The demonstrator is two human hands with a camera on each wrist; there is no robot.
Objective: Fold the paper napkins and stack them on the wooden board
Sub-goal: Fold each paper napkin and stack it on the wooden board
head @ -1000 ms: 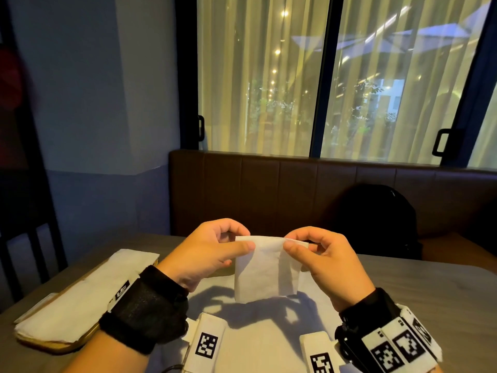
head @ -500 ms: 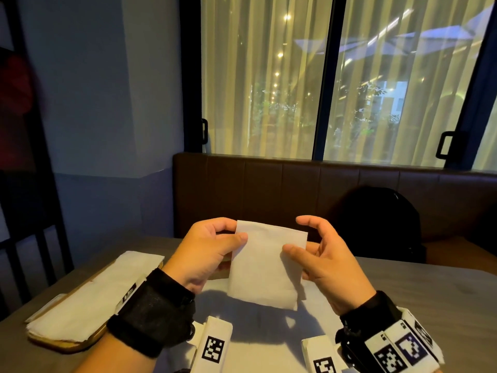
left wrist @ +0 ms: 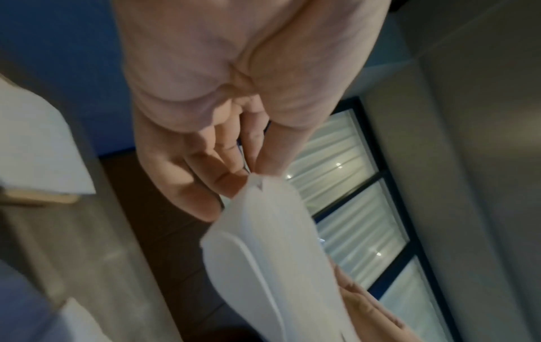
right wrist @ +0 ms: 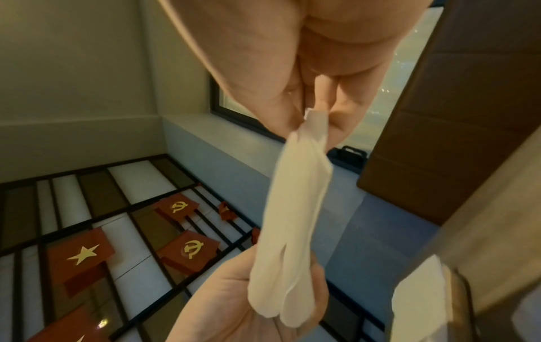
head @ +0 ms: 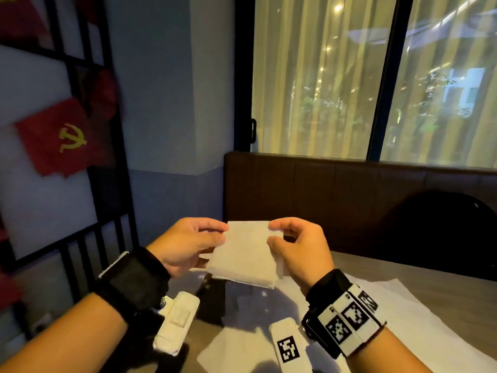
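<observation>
Flags: red flags (head: 57, 138) with a yellow hammer and sickle hang on the dark-framed panel wall at far left; the right wrist view shows several, one with a yellow star (right wrist: 80, 253).
Wooden board: seen only in the left wrist view, a pale wooden edge (left wrist: 44, 197) under a white stack of napkins (left wrist: 38, 148), lying on the table toward its left side.
Left hand: the left hand (head: 185, 244) is raised above the table's near middle; thumb and forefinger pinch the upper left corner of the folded napkin, the other fingers (left wrist: 187, 182) curled behind it.
Folded napkin: the folded napkin (head: 243, 254) is held in the air between both hands, clear of the table, roughly rectangular, its lower edge hanging free; from the wrist views its layers (right wrist: 295, 208) bulge apart along the fold.
Right hand: the right hand (head: 301, 249) pinches the upper right corner between thumb and forefinger, remaining fingers curled in toward the palm.
Wrist bands: black bands with white marker blocks (head: 349, 319) sit on both wrists.
Table: a grey wood-grain table (head: 443, 281); flat white paper sheets (head: 419, 327) lie spread along its near edge below the hands and toward the right.
Bench: a brown padded bench back (head: 322, 189) runs along the far edge of the table, with a dark bag (head: 443, 224) on the seat at right.
Window: curtained panes (head: 317, 76) in dark frames above the bench.
</observation>
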